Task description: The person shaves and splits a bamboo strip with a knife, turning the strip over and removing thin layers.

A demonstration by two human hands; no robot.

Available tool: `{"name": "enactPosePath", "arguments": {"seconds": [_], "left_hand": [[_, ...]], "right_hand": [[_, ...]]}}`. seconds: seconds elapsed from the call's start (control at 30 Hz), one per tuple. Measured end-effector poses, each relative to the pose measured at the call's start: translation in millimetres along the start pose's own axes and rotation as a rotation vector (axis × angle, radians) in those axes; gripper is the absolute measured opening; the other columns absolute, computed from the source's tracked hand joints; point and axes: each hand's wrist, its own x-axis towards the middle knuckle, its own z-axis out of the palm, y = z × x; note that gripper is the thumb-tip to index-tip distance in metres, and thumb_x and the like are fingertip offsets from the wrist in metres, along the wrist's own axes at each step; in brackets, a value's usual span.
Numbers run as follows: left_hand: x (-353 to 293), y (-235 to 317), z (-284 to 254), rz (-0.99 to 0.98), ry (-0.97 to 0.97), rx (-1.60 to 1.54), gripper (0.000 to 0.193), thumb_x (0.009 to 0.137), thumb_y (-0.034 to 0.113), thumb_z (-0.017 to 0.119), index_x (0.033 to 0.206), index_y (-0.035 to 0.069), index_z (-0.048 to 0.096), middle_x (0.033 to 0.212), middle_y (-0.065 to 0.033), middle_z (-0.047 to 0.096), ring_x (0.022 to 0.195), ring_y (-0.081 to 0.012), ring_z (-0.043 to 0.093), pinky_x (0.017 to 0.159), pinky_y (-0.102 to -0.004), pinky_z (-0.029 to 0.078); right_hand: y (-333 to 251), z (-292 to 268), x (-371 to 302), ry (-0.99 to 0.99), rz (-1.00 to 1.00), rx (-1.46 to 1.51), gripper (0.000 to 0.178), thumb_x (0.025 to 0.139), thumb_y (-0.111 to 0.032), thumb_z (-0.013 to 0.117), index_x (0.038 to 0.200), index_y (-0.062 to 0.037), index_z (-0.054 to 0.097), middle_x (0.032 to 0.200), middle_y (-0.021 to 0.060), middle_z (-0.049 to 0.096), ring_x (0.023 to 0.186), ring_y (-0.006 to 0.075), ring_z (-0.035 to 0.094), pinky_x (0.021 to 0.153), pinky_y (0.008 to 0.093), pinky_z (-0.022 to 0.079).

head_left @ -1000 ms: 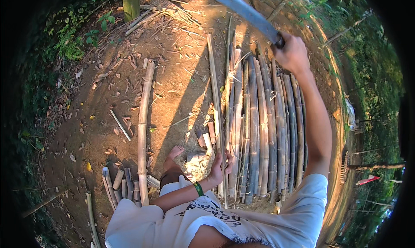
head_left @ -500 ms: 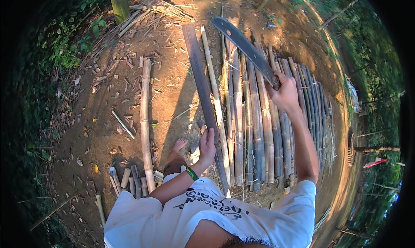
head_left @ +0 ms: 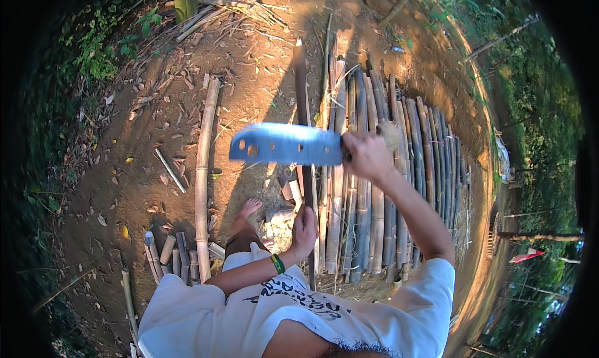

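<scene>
My right hand [head_left: 369, 156] is wrapped round the handle of a broad machete [head_left: 281, 144], its blade pierced with several holes and slightly smeared by motion. The blade lies level, pointing left, and crosses over a long dark bamboo slat [head_left: 301, 86]. Whether blade and slat touch, I cannot tell. Lower down, my left hand [head_left: 304, 234] grips this slat, which stands lengthwise in front of me with its narrow edge toward me. Just right of the slat, many bamboo poles [head_left: 367, 214] lie side by side on the ground.
A lone bamboo pole [head_left: 203, 155] lies to the left, with short bamboo pieces [head_left: 168, 252] at its near end. My bare foot [head_left: 251, 208] is beside some cut blocks [head_left: 293, 191]. Thin sticks [head_left: 240, 8] are heaped near a trunk [head_left: 185, 1].
The machete has swung down and left, from pointing up and away to lying across the slat. The slat has turned from its broad face to its edge and stands straighter.
</scene>
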Motion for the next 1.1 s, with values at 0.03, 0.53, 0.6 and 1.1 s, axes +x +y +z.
{"name": "enactPosePath", "arguments": {"seconds": [0.03,0.53,0.6,1.1], "left_hand": [[-9,-3,4,0.025,-0.004,0.012,0.039,0.109,0.043,0.03,0.091,0.011,0.042,0.059,0.0023,0.038,0.045,-0.0075,0.038,0.041,-0.0238,0.035],[9,4,8,-0.063,-0.117,-0.113,0.048,0.107,0.053,0.026,0.088,0.012,0.042,0.06,0.0051,0.036,0.044,-0.0045,0.032,0.04,-0.0218,0.029],[10,6,5,-0.049,-0.192,-0.092,0.054,0.106,0.056,0.022,0.087,0.011,0.044,0.059,0.0043,0.037,0.044,-0.0055,0.033,0.039,-0.0221,0.028],[-20,-22,7,-0.072,-0.365,-0.096,0.063,0.103,0.062,0.023,0.079,0.009,0.046,0.06,0.0012,0.04,0.046,-0.0093,0.039,0.043,-0.024,0.035]], "right_hand": [[20,-6,20,0.018,0.081,-0.004,0.017,0.069,-0.013,0.068,0.08,-0.0068,0.057,0.066,0.01,0.061,0.054,0.0254,0.062,0.051,0.0413,0.052],[13,-44,51,-0.023,-0.132,0.028,0.017,0.062,-0.011,0.067,0.073,-0.0074,0.056,0.065,0.0122,0.061,0.055,0.0289,0.063,0.055,0.0419,0.053],[-12,-20,8,-0.056,-0.26,0.103,0.017,0.061,-0.012,0.068,0.072,-0.0079,0.055,0.066,0.0087,0.061,0.057,0.0277,0.063,0.055,0.0405,0.053],[133,-122,131,0.38,0.255,-0.266,0.017,0.076,-0.019,0.063,0.085,-0.0043,0.066,0.065,0.0155,0.066,0.059,0.0337,0.066,0.065,0.0468,0.057]]}}
